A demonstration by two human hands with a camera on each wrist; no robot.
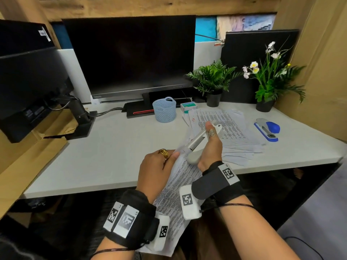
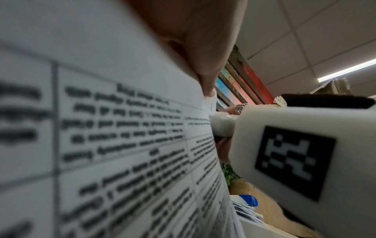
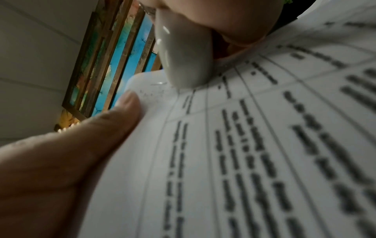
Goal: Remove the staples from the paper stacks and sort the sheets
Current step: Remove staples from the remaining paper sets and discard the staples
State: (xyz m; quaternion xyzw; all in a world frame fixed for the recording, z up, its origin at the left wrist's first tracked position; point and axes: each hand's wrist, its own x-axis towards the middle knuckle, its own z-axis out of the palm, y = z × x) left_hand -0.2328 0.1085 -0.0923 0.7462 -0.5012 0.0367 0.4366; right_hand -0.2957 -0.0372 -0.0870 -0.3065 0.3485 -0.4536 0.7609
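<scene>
A printed paper stack [image 1: 175,192] hangs over the desk's front edge toward my lap. My left hand [image 1: 157,166] pinches its top corner between thumb and fingers; the same sheets [image 2: 122,128] fill the left wrist view. My right hand [image 1: 209,147] grips a long white staple remover [image 1: 197,142], thumb along its top, the tool's near end resting at the stack's upper corner [image 3: 154,90]. In the right wrist view the remover's rounded end [image 3: 183,61] sits on the paper beside my left thumb [image 3: 114,116]. The staple itself is not visible.
Loose printed sheets [image 1: 223,126] lie spread on the white desk [image 1: 112,156] behind my hands. A blue stapler [image 1: 266,129] lies at the right, a blue mesh basket [image 1: 164,109] and a small box [image 1: 187,106] near the monitor [image 1: 129,55]. Two potted plants [image 1: 214,81] stand at the back right.
</scene>
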